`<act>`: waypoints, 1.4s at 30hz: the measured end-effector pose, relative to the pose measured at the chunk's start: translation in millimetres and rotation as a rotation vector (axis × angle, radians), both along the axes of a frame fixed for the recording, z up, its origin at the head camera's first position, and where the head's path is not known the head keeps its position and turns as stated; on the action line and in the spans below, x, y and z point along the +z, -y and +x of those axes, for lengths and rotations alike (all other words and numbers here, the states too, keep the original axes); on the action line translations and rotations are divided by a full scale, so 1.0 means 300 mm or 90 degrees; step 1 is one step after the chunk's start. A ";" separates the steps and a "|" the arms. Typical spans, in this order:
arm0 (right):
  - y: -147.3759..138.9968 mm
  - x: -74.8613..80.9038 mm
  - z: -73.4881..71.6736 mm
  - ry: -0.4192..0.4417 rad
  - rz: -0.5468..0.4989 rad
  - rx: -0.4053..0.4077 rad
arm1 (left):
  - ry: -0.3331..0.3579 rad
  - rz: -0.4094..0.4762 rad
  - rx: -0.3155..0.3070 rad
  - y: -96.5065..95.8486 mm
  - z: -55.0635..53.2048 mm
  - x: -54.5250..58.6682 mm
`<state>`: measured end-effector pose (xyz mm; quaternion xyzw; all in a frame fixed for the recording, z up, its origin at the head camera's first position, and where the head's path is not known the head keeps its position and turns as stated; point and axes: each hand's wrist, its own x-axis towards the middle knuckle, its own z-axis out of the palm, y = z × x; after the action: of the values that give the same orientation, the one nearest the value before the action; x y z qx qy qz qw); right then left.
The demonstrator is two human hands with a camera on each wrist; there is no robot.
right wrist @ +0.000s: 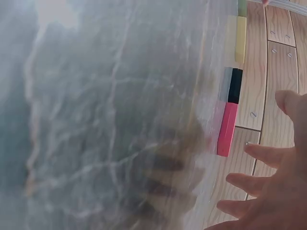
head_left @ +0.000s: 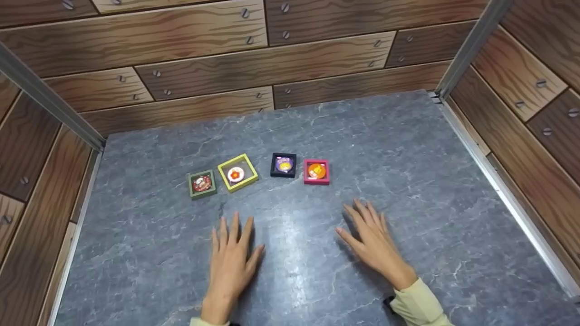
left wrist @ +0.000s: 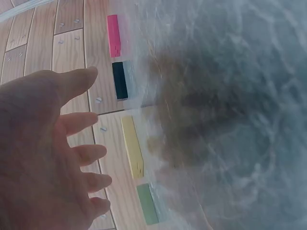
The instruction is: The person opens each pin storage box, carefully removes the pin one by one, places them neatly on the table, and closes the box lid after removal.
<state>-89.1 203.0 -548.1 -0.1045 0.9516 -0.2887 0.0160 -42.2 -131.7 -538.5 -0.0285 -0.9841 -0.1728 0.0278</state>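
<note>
Four square framed pieces lie in a loose row across the grey table: a green frame (head_left: 202, 184), a larger yellow frame (head_left: 238, 173), a black frame (head_left: 283, 165) and a pink frame (head_left: 316, 171). Each has a round picture inside. My left hand (head_left: 231, 267), fingers spread, is nearest the yellow and green frames and touches neither. To the right, my right hand (head_left: 371, 237) lies in front of the pink frame, its fingers apart and holding nothing. Both wrist views show the frames edge-on beyond the fingertips.
The marbled grey tabletop (head_left: 290, 285) is bounded by a wood-print back wall (head_left: 204, 59) and by side walls. A metal strip (head_left: 512, 203) runs along the right edge, and metal posts stand at the back corners.
</note>
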 end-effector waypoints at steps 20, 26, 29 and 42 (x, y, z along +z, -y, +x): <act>0.064 0.031 -0.126 0.038 -0.229 -0.094 | 0.003 -0.026 -0.233 -0.238 -0.473 0.067; 0.082 0.023 -0.162 0.075 -0.237 -0.111 | 0.002 -0.056 -0.254 -0.307 -0.540 0.041; 0.088 0.016 -0.180 0.095 -0.237 -0.117 | 0.013 -0.082 -0.258 -0.329 -0.557 0.023; 0.110 -0.015 -0.233 0.108 -0.263 -0.118 | 0.036 -0.126 -0.278 -0.417 -0.615 -0.024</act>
<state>-159.0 169.9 -552.6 0.0069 0.8731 -0.4852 0.0476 -226.7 -6.7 -545.6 -0.2384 -0.9671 -0.0784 -0.0409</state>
